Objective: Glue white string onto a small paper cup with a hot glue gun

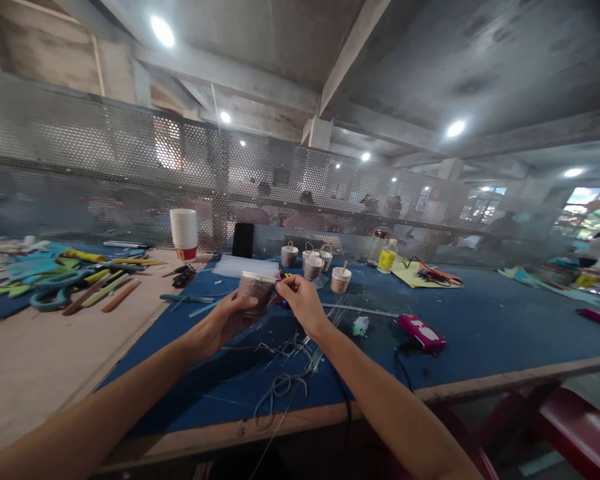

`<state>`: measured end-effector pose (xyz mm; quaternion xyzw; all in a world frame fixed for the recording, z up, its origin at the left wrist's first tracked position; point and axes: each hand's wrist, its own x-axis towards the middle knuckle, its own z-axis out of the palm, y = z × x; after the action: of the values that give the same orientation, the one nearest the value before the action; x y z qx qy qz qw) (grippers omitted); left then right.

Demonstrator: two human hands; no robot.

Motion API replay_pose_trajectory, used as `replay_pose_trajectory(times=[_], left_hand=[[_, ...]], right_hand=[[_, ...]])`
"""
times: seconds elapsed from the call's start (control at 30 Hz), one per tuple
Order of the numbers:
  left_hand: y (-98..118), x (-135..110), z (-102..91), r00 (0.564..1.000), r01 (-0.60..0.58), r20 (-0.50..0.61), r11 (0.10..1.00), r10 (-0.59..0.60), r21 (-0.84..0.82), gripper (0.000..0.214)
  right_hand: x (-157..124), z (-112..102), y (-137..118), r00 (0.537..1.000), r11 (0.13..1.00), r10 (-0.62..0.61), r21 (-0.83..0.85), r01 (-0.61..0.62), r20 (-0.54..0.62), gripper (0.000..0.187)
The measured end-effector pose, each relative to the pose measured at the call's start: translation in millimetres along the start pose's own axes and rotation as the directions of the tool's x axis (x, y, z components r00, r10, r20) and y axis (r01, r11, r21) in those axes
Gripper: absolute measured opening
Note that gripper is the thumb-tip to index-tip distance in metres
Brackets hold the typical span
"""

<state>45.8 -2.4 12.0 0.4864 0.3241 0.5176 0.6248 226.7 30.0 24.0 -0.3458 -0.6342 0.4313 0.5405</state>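
My left hand (227, 317) is wrapped round a small cup (255, 288) with a grey-brown covering and a pale rim, held tilted above the blue mat (180, 383). At the right side of the cup's rim, my right hand (303, 303) has its fingers pinched together; what they hold is too small to make out. Below the hands lie grey cord (280, 383) and thin wires (325, 333). Just beyond stand several similar cups (313, 268), some with loop handles, and a cup with a stick in it (341, 281).
A stack of white paper cups (184, 230), scissors (63, 283) and several coloured-handled tools (120, 295) are on the left. To the right sit a magenta device (423, 333), a yellow-labelled bottle (387, 257) and yellow paper (410, 275). A perforated metal screen (260, 170) runs behind the table.
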Motion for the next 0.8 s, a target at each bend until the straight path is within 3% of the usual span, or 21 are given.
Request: replay_pose_trajectory(times=[0.37,0.8], left_hand=[[0.7,-1.9,2.4,1.0,-0.009,0.008,1.0,0.009,-0.006,0.044],[0.9,-2.4,1.5,1.0,0.001,0.017,1.0,-0.001,-0.027,0.045]], right_hand=[[-1.0,0.2,-1.8,1.0,1.0,0.02,-0.015,-0.021,-0.005,0.018],[4.3,-3.7,5.9,0.996,0.989,0.066,0.13,-0.073,0.054,0.023]])
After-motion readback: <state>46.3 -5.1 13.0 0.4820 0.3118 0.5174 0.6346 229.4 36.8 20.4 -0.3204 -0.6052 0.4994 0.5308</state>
